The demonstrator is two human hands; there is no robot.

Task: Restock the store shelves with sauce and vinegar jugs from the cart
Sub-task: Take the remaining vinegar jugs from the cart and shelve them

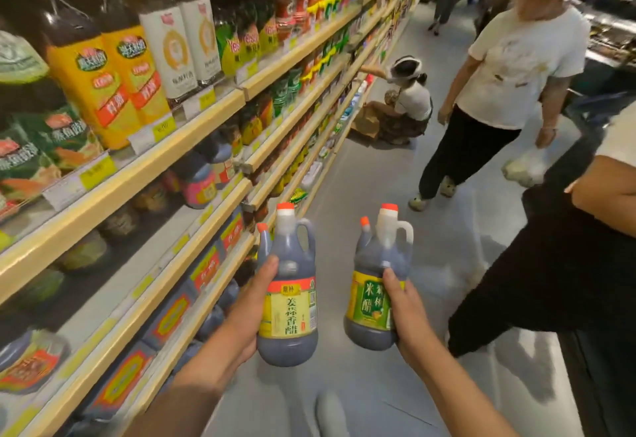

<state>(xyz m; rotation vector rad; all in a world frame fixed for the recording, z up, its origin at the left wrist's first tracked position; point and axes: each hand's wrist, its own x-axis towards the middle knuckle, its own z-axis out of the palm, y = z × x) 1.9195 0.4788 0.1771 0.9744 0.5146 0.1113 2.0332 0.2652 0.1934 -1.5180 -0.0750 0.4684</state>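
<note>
While they're carried mid-aisle, left hand (254, 302) curls its fingers round the yellow-label vinegar jug (289, 306), right hand (404, 312) round the green-label vinegar jug (370, 302); next, likely finding their slot on the shelves (155, 165).

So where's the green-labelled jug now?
In the head view, lower centre-right: the right hand holds the green-labelled jug right of the yellow-labelled jug in the left hand.

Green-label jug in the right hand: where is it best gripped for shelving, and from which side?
Probably take the green-label jug by its loop handle beside the neck, coming from the aisle side, away from the shelves. The jug is upright and that handle juts out free on its right; the right hand only wraps the wide body. The left hand holds a yellow-label jug likewise.
</note>
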